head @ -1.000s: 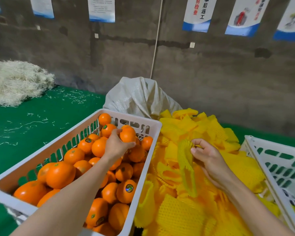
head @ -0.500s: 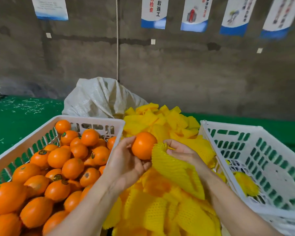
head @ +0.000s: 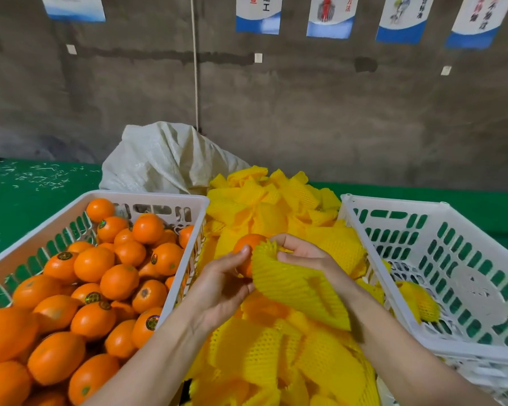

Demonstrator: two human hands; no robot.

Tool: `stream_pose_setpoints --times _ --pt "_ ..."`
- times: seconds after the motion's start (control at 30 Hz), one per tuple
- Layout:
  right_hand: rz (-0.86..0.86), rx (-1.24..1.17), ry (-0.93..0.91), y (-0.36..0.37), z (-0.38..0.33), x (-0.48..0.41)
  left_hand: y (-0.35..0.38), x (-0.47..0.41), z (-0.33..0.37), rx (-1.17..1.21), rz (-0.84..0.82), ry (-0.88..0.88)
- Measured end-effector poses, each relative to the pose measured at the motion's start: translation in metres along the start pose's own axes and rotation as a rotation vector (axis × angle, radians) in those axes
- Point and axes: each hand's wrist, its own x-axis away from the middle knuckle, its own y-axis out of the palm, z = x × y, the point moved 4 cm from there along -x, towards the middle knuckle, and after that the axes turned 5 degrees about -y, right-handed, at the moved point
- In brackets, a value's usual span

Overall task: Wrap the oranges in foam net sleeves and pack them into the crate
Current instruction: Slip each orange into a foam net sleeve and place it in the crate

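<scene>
My left hand (head: 222,284) grips an orange (head: 247,244) above the pile of yellow foam net sleeves (head: 264,209). My right hand (head: 301,253) pinches the open mouth of one yellow sleeve (head: 294,285), which touches the orange's right side and hangs down to the right. On the left, a white crate (head: 147,196) is heaped with bare oranges (head: 121,281). The white crate (head: 393,203) on the right holds one sleeved orange (head: 420,301) on its floor.
A grey woven sack (head: 165,159) lies behind the sleeve pile. Everything rests on a green table surface (head: 27,200) scattered with pale shreds. A concrete wall with hanging posters (head: 330,16) and a cord (head: 194,63) rises behind.
My left hand lifted an orange out of the left crate and carried it right over the sleeve pile. My right hand picked up a sleeve and brought its mouth against the orange.
</scene>
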Motion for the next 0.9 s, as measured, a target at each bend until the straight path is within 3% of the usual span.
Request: stream_pose_setpoints --times 0.2,0.33,0.47,0.6,0.73,0.8,0.9 --pt "0.145 0.026 -0.055 0.009 0.009 -0.012 -0.006 -0.003 0.003 -0.007 -0.001 0.156" --pt "0.207 0.149 -0.04 0.007 0.009 -0.013 -0.003 -0.005 -0.004 0.058 0.002 0.127" --pt "0.393 0.145 -0.167 0.002 0.005 -0.017 0.002 -0.003 -0.005 0.154 -0.073 0.116" --pt "0.522 0.179 -0.151 -0.006 0.016 -0.02 0.002 0.001 -0.004 -0.034 -0.149 0.198" --pt "0.605 0.435 -0.258 -0.001 0.024 -0.008 0.003 0.001 -0.004 -0.091 -0.114 0.238" --pt "0.575 0.758 -0.426 0.01 0.02 -0.002 0.005 0.002 -0.002 0.013 -0.145 0.231" --pt "0.566 0.9 -0.566 0.02 0.02 0.003 0.003 0.003 -0.002 0.186 -0.166 0.183"
